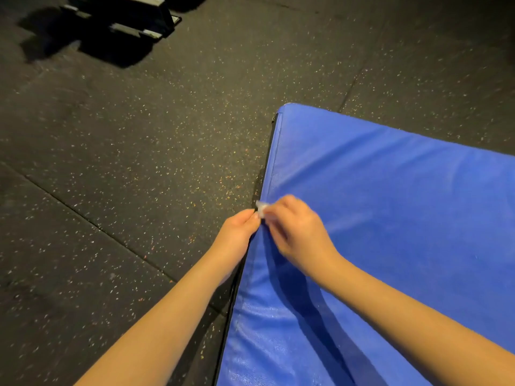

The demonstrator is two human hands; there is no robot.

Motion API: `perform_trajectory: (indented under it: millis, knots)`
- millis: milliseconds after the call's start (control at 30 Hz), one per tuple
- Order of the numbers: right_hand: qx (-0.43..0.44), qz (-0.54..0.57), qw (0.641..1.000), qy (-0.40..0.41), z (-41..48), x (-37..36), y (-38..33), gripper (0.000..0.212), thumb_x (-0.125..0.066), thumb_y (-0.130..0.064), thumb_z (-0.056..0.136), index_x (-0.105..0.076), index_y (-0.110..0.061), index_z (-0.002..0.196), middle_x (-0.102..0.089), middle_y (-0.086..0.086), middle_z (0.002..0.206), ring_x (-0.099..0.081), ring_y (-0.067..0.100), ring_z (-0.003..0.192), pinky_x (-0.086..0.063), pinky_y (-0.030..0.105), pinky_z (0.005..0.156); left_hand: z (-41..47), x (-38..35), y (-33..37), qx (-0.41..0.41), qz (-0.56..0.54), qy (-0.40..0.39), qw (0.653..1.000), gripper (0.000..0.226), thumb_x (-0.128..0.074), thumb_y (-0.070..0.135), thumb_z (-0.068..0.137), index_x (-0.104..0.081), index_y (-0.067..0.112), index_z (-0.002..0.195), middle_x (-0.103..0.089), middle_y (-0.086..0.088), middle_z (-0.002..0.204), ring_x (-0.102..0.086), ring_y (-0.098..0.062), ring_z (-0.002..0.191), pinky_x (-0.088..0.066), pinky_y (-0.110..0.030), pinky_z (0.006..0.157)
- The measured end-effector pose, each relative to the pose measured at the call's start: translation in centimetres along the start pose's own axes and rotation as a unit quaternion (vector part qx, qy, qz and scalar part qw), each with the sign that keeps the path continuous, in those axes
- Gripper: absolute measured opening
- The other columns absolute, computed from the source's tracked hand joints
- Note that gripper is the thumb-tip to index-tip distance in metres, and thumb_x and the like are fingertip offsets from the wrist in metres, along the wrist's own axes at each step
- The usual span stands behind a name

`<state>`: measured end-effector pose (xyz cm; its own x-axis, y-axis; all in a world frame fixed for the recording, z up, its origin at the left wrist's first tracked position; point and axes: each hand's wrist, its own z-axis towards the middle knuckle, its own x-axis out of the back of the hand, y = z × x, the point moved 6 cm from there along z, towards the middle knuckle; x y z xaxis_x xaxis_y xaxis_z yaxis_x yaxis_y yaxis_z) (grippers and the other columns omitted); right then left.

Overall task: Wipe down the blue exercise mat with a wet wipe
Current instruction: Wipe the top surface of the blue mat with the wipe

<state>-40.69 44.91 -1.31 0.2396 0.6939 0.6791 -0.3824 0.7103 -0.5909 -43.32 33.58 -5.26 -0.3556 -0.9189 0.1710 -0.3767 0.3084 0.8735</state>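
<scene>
Mat [390,218]: blue, padded, flat on floor [125,162], filling right and near side; surface wrinkled near left edge.
Wipe [261,208]: small white wad, at mat's left edge, between both hands.
Left hand [242,227]: fingers curled, tips pinching wipe.
Right hand [295,232]: blurred; fingers curled, apparently gripping wipe's other side.
Equipment [119,20]: dark, far left.
Risks: wipe kept bunched covers little area; pulling apart may tear it; could drop onto gritty floor and soil mat.
</scene>
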Motion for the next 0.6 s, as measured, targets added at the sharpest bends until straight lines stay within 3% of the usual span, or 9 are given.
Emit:
perform_trajectory:
  millis: [67,133,233,300,367,433,500,533,600]
  knots:
    - [0.043,-0.004,0.999,-0.031,-0.9,0.1,0.1,0.019,-0.048,-0.014,0.092,-0.065,-0.004,0.088,-0.053,0.012,0.073,-0.050,0.031,0.060,-0.045,0.035,0.050,-0.2,0.0,0.0,0.003,-0.003,0.007,1.000,0.026,-0.051,0.026,0.096,-0.063,0.004,0.089,-0.059,-0.006,0.085,-0.051,-0.014,0.080,-0.043,-0.033,0.077]
    - [-0.029,-0.027,0.999,0.031,0.0,1.3,2.4,0.020,-0.051,-0.014,0.091,-0.065,-0.005,0.081,-0.054,0.011,0.072,-0.052,0.029,0.061,-0.043,0.037,0.054,0.0,-0.2,0.2,0.009,-0.018,0.011,1.000,0.032,-0.051,0.033,0.094,-0.060,0.003,0.092,-0.055,-0.008,0.086,-0.048,-0.015,0.081,-0.040,-0.035,0.077]
    - [-0.147,-0.015,0.983,0.114,-0.4,1.6,3.5,0.013,-0.053,-0.011,0.088,-0.064,-0.009,0.081,-0.056,0.009,0.076,-0.056,0.028,0.066,-0.041,0.037,0.058,0.0,-0.1,0.3,0.010,0.004,0.024,1.000,0.024,-0.045,0.022,0.101,-0.056,0.010,0.084,-0.055,-0.006,0.081,-0.048,-0.014,0.076,-0.040,-0.028,0.072]
    - [-0.079,-0.008,0.995,0.053,-2.1,-0.1,1.1,0.007,-0.049,-0.011,0.088,-0.056,-0.014,0.089,-0.053,0.010,0.075,-0.052,0.028,0.064,-0.040,0.035,0.056,-0.2,0.0,0.1,-0.006,0.035,0.032,0.999,0.030,-0.043,0.017,0.102,-0.046,0.016,0.072,-0.045,0.000,0.071,-0.038,-0.010,0.067,-0.034,-0.020,0.060]
    - [-0.014,-0.008,1.000,-0.006,-3.3,-0.3,0.4,0.006,-0.047,-0.011,0.088,-0.051,-0.014,0.091,-0.052,0.011,0.073,-0.049,0.028,0.063,-0.039,0.033,0.055,-0.3,0.0,0.1,-0.013,0.055,0.034,0.998,0.029,-0.042,0.016,0.102,-0.045,0.014,0.073,-0.043,-0.002,0.072,-0.035,-0.010,0.066,-0.032,-0.020,0.057]
    - [-0.102,-0.012,0.994,0.040,-2.4,1.3,3.2,0.013,-0.045,-0.013,0.086,-0.057,-0.009,0.082,-0.056,0.008,0.071,-0.050,0.024,0.067,-0.039,0.035,0.059,-0.1,-0.2,0.4,-0.014,0.087,0.029,0.996,0.027,-0.040,0.020,0.102,-0.045,0.012,0.077,-0.045,-0.004,0.076,-0.037,-0.011,0.068,-0.032,-0.022,0.059]
    - [-0.260,-0.005,0.958,0.124,-1.7,2.9,7.0,0.020,-0.043,-0.014,0.085,-0.060,-0.006,0.078,-0.061,0.007,0.075,-0.053,0.022,0.075,-0.040,0.038,0.067,0.0,-0.4,1.1,-0.022,0.140,0.028,0.990,0.032,-0.037,0.021,0.103,-0.039,0.015,0.072,-0.042,0.001,0.074,-0.034,-0.009,0.064,-0.029,-0.014,0.052]
    - [-0.291,0.007,0.946,0.139,-1.8,3.0,7.5,0.021,-0.042,-0.015,0.087,-0.060,-0.006,0.081,-0.062,0.008,0.078,-0.055,0.022,0.078,-0.040,0.038,0.069,0.0,-0.4,1.3,-0.028,0.156,0.029,0.987,0.033,-0.036,0.021,0.103,-0.037,0.016,0.071,-0.041,0.002,0.073,-0.033,-0.008,0.062,-0.030,-0.013,0.050]
    - [-0.224,0.011,0.968,0.115,-2.2,2.2,5.6,0.023,-0.044,-0.018,0.092,-0.062,-0.005,0.086,-0.059,0.008,0.081,-0.054,0.022,0.077,-0.042,0.033,0.069,-0.2,-0.4,1.5,-0.035,0.176,0.028,0.983,0.031,-0.038,0.021,0.103,-0.038,0.018,0.072,-0.041,0.003,0.073,-0.035,-0.007,0.063,-0.031,-0.013,0.050]
